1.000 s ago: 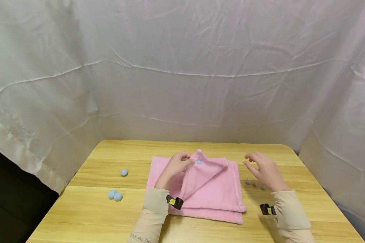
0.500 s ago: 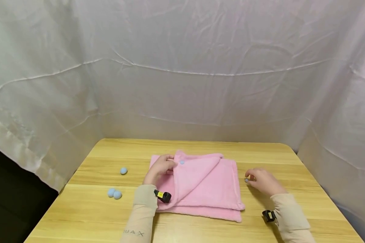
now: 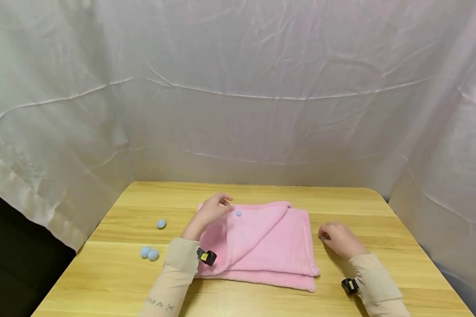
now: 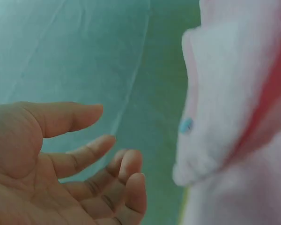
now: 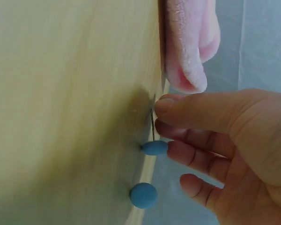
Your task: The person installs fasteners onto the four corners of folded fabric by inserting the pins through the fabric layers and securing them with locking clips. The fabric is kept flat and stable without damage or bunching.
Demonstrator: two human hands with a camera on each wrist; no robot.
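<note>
A folded pink fleece cloth (image 3: 262,246) lies on the table, one flap turned back. Near that flap's left corner sits a blue round head (image 3: 239,213), also seen against the cloth edge in the left wrist view. My left hand (image 3: 214,208) hovers beside this corner, fingers loosely spread and holding nothing. Right of the cloth, my right hand (image 3: 340,239) is down at the table, thumb and fingers pinching at a blue-headed pin (image 5: 154,147). Its thin shaft shows beside the thumb tip. A second blue head (image 5: 143,195) lies close by.
On the left of the wooden table (image 3: 115,281) lie a single blue ball-like piece (image 3: 161,224) and a touching pair of blue pieces (image 3: 149,253). A pale curtain (image 3: 238,110) hangs behind the table and at both sides.
My left hand carried the flap's corner leftward, laid it down and let go. My right hand lowered to the table, and its fingers came together at a blue-headed pin.
</note>
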